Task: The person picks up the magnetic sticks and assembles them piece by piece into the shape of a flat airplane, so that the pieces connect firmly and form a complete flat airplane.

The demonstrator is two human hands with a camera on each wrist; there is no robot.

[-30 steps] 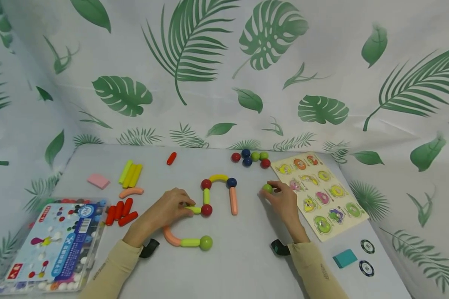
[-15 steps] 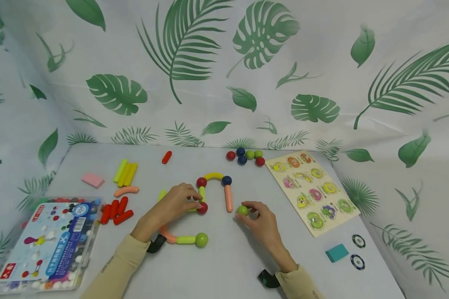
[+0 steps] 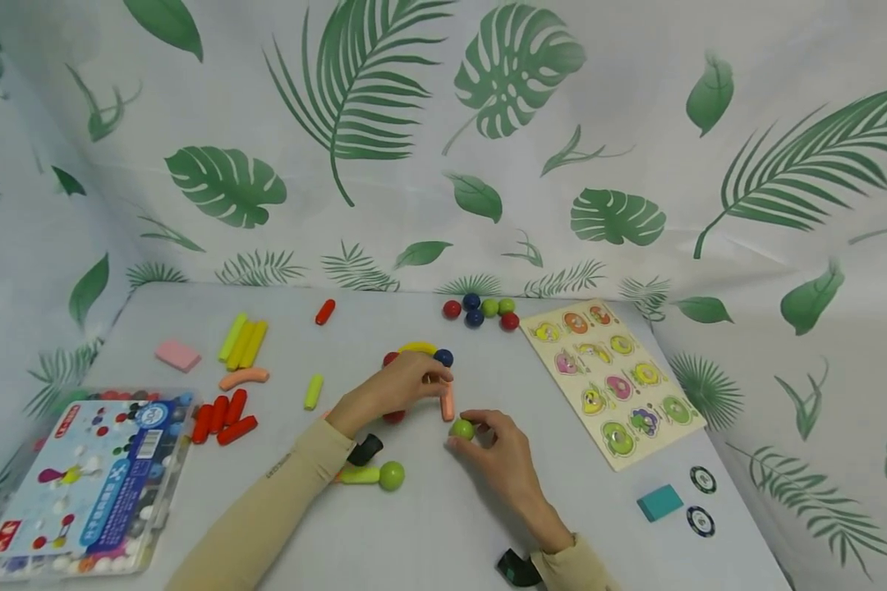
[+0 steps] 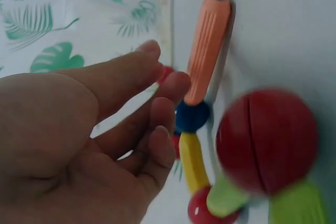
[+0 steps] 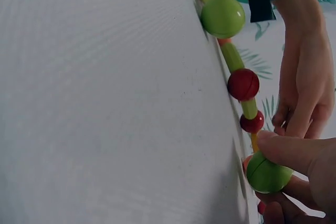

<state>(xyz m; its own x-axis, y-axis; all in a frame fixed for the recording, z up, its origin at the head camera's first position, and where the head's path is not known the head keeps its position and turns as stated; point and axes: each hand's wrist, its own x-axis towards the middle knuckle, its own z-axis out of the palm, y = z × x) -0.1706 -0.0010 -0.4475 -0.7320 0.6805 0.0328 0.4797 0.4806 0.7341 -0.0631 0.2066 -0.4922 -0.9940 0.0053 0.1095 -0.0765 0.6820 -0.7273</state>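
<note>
My right hand (image 3: 498,455) pinches a green ball (image 5: 266,174) between thumb and fingers. The ball is close to the lower end of a straight salmon-coloured stick (image 4: 207,51). My left hand (image 3: 399,386) hovers over the joined chain of sticks and balls, its fingertips near the stick's upper end, loosely bent and holding nothing. That end meets a dark blue ball (image 4: 192,116), which joins a curved yellow stick (image 4: 193,163). Two red balls and yellow-green sticks continue the chain, partly hidden by the left hand in the head view. Another green ball (image 3: 392,475) ends the lower part.
A yellow-green stick (image 3: 314,392) lies left of the chain. Further left are red sticks (image 3: 220,417), yellow sticks (image 3: 248,343) and a clear case (image 3: 81,484) of parts. Loose balls (image 3: 480,310) sit at the back; a fruit puzzle board (image 3: 613,382) and teal block (image 3: 660,502) lie right.
My right hand has brought the green ball leftward and down to the salmon stick's end. My left hand has let go of the chain's yellow-green stick and red ball and moved right toward the salmon stick.
</note>
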